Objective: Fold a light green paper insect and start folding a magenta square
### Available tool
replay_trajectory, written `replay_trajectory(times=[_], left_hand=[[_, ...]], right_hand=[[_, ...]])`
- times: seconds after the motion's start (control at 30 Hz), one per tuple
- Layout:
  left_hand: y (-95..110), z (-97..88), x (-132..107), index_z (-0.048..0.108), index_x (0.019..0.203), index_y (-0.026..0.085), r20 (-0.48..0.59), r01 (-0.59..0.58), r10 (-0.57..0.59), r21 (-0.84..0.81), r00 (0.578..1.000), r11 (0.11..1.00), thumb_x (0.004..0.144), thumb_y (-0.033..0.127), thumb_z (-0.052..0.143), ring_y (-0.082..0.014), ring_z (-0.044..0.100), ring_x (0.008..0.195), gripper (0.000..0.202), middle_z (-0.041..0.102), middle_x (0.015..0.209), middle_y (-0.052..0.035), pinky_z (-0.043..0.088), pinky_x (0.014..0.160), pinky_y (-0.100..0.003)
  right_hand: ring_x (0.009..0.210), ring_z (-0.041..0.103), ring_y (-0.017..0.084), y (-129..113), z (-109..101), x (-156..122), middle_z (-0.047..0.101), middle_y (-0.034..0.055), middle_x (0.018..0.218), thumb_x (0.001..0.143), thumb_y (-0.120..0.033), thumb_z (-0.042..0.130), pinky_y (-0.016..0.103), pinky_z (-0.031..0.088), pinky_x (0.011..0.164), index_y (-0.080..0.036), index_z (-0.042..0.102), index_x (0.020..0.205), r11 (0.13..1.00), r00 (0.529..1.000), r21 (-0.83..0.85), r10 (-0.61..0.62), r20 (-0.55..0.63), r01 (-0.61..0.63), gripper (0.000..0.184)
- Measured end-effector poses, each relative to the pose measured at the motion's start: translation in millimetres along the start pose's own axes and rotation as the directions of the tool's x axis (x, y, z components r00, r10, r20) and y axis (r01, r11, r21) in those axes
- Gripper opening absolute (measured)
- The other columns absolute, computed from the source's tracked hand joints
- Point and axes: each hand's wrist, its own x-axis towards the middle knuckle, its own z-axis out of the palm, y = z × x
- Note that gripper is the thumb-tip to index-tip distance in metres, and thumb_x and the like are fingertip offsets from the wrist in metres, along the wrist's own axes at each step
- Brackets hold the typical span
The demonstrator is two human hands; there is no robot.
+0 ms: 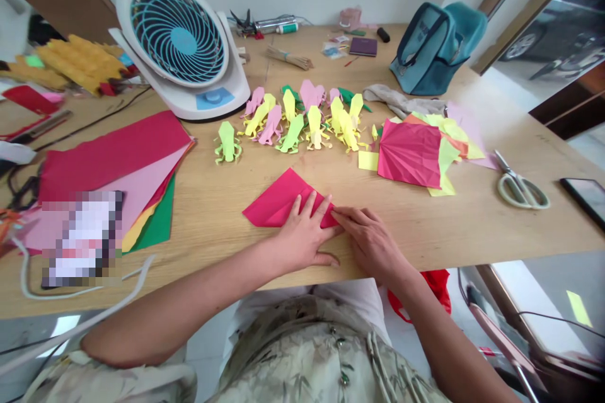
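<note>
A folded magenta paper lies on the wooden table near its front edge. My left hand rests flat on the paper's near right part, fingers stretched out and spread. My right hand lies beside it, fingertips pressing the paper's right corner, fingers extended. Behind the paper stands a row of several folded paper insects in yellow, green and pink.
A stack of coloured sheets lies at the left. Creased magenta and yellow papers sit at the right, with scissors and a phone beyond. A white fan and a teal bag stand at the back.
</note>
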Motion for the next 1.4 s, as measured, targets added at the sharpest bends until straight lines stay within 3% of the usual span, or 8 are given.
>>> replay_trajectory(times=[0.3, 0.43, 0.57, 0.67, 0.83, 0.97, 1.1, 1.4], left_hand=[[0, -5.7, -1, 0.043, 0.15, 0.039, 0.04, 0.014, -0.011, -0.06, 0.999, 0.998, 0.079, 0.075, 0.058, -0.0512, 0.021, 0.148, 0.081, 0.032, 0.159, -0.0178, 0.022, 0.112, -0.076], [0, -4.0, -1, 0.041, 0.151, 0.04, 0.061, 0.022, -0.017, -0.07, 0.998, 0.997, 0.079, 0.076, 0.057, -0.0531, 0.018, 0.148, 0.083, 0.034, 0.157, -0.0176, 0.02, 0.112, -0.076], [0, -3.9, -2, 0.041, 0.151, 0.039, 0.036, 0.011, -0.008, -0.067, 0.999, 0.998, 0.079, 0.075, 0.058, -0.0545, 0.02, 0.147, 0.083, 0.037, 0.155, -0.018, 0.019, 0.111, -0.077], [0, -7.5, 0, 0.039, 0.152, 0.039, 0.044, 0.009, -0.007, -0.054, 0.999, 0.998, 0.079, 0.075, 0.059, -0.0539, 0.021, 0.146, 0.084, 0.039, 0.153, -0.018, 0.019, 0.111, -0.077], [2, -11.7, 2, 0.035, 0.153, 0.041, 0.072, 0.019, -0.014, -0.061, 0.997, 0.998, 0.077, 0.073, 0.063, -0.0532, 0.023, 0.146, 0.087, 0.041, 0.152, -0.0187, 0.02, 0.11, -0.077], [2, -7.5, 2, 0.041, 0.151, 0.04, 0.056, 0.018, -0.013, -0.083, 0.998, 0.996, 0.077, 0.074, 0.062, -0.0542, 0.02, 0.147, 0.084, 0.039, 0.153, -0.0179, 0.019, 0.111, -0.077], [1, -4.8, 1, 0.043, 0.15, 0.039, 0.037, 0.008, -0.004, -0.109, 0.999, 0.994, 0.078, 0.073, 0.063, -0.0543, 0.019, 0.147, 0.083, 0.038, 0.152, -0.0178, 0.018, 0.111, -0.077], [-2, -1.2, -4, 0.051, 0.145, 0.035, -0.031, -0.001, -0.005, -0.169, 1.0, 0.986, 0.078, 0.071, 0.065, -0.0538, 0.019, 0.147, 0.077, 0.035, 0.15, -0.0177, 0.021, 0.113, -0.075]], right_hand=[[0.107, 0.059, 0.025, 4, -6, 12, 0.065, 0.0136, 0.122, 0.088, -0.003, 0.044, 0.04, 0.05, 0.094, -0.016, 0.061, 0.134, 0.999, 0.999, -0.02, -0.044, 0.032, 0.045, 0.051], [0.105, 0.06, 0.026, 12, -5, 11, 0.065, 0.0129, 0.122, 0.086, -0.001, 0.043, 0.041, 0.05, 0.093, -0.018, 0.06, 0.135, 0.996, 0.999, 0.086, -0.02, 0.04, 0.016, 0.054], [0.104, 0.066, 0.019, 24, -7, 3, 0.069, 0.0061, 0.115, 0.094, -0.005, 0.039, 0.034, 0.052, 0.091, -0.022, 0.059, 0.13, 0.903, 0.989, 0.411, 0.148, -0.03, -0.122, 0.045], [0.095, 0.069, 0.016, 25, -11, -3, 0.069, 0.0027, 0.102, 0.099, -0.013, 0.039, 0.03, 0.053, 0.084, -0.023, 0.063, 0.118, 0.836, 0.943, 0.518, 0.298, -0.149, -0.182, 0.032], [0.093, 0.069, 0.015, 11, -10, 1, 0.068, 0.0047, 0.104, 0.099, -0.013, 0.041, 0.029, 0.053, 0.081, -0.021, 0.064, 0.11, 0.86, 0.924, 0.493, 0.284, -0.254, -0.129, 0.027], [0.104, 0.067, 0.018, 5, -4, 8, 0.069, 0.0072, 0.113, 0.096, -0.007, 0.04, 0.032, 0.053, 0.089, -0.021, 0.061, 0.12, 0.907, 0.979, 0.409, 0.164, -0.123, -0.101, 0.035], [0.11, 0.066, 0.021, 6, -6, 15, 0.066, 0.0108, 0.124, 0.094, -0.005, 0.039, 0.034, 0.054, 0.091, -0.019, 0.06, 0.125, 0.932, 0.991, 0.34, 0.134, -0.005, -0.124, 0.04], [0.117, 0.063, 0.022, 11, 0, 17, 0.063, 0.0132, 0.128, 0.092, -0.003, 0.038, 0.038, 0.054, 0.097, -0.017, 0.059, 0.127, 0.969, 0.997, 0.242, 0.07, -0.033, -0.06, 0.043]])
